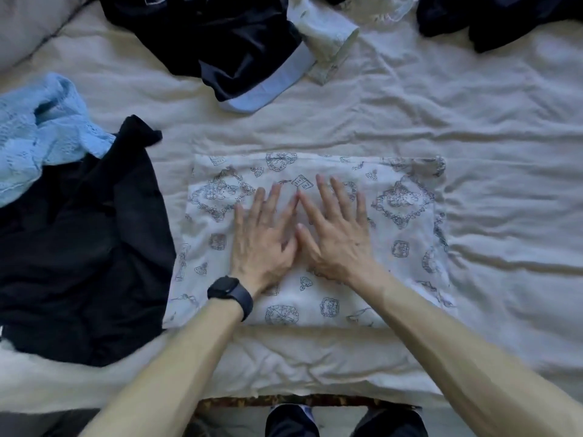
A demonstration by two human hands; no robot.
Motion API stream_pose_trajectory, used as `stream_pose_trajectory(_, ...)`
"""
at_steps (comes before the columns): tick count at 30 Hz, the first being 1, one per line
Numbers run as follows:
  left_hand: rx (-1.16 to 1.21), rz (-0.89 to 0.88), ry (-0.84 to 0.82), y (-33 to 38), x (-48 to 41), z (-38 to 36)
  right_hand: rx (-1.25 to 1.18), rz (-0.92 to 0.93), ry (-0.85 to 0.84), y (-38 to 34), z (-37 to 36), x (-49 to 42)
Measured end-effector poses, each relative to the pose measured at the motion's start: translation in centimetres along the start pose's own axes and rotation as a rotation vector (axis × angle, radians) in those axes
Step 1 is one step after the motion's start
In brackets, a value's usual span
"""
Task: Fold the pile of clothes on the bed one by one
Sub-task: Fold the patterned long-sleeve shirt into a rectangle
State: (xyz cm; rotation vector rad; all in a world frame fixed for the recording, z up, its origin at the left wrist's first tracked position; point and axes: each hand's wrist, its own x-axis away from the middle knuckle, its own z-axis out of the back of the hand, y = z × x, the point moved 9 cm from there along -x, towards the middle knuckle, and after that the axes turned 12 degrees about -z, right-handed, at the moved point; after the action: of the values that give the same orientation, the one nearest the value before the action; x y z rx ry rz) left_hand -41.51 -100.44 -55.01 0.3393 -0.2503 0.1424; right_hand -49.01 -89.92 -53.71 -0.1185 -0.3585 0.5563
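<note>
Left hand (263, 238) and right hand (339, 238), fingers spread flat, press a thin printed cloth (407, 247) folded rectangular on wrinkled bedsheet (473, 121).

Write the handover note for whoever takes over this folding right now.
Left hand: flat, fingers straight, pressing the printed white garment.
Right hand: the same, beside it.
Done: the printed white garment lies as a folded rectangle on the bed, near its front edge.
Left: black garment and light blue knit at the left; navy garment, pale cuffed sleeve and dark heap at the far side.
</note>
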Motion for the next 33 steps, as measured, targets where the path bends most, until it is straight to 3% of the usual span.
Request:
stream_pose_trajectory(2,-0.014,0.062,-0.080,-1.2,3.4,-2.5,0.108,0.001,-0.076,2.2,-2.1,1.7)
stream_pose_trajectory(5,-0.036,0.325,-0.090,-8.4,9.5,-2.8,0.222,-0.352,-0.096,13.3,-1.1,3.4)
stream_pose_trajectory(7,-0.068,0.469,-0.099,-11.9,12.5,-1.8,0.165,-0.589,-0.118,19.5,0.5,5.4)
stream_pose_trajectory(9,-0.058,0.508,-0.044,-11.8,13.1,-0.6,0.103,-0.655,-0.113,21.2,1.1,7.7)
stream_pose_trajectory(11,-0.015,0.443,0.007,-8.2,11.4,-0.2,0.071,-0.553,-0.036,18.8,1.2,9.7)
stream_pose_trajectory(14,0.039,0.156,0.007,1.4,7.4,-1.7,0.080,-0.203,0.023,12.5,-0.5,11.8)
stream_pose_trajectory(16,0.021,0.006,-0.047,7.2,5.9,-3.6,0.121,-0.116,0.017,12.3,-1.6,12.5)
stream_pose_trajectory(19,0.032,0.029,-0.191,9.8,6.0,-7.0,0.200,-0.239,-0.042,19.0,-2.5,14.2)
stream_pose_trajectory(25,-0.011,0.131,-0.193,13.0,5.0,-5.5,0.210,-0.379,-0.128,31.9,-0.9,19.8)
stream_pose_trajectory(30,-0.084,-0.279,-0.344,26.6,2.9,-8.1,0.144,-0.342,-0.123,33.2,-1.2,20.6)
stream_pose_trajectory(33,-0.179,-0.262,-0.432,29.1,1.6,-10.4,0.117,-0.344,-0.148,33.1,-1.4,19.9)
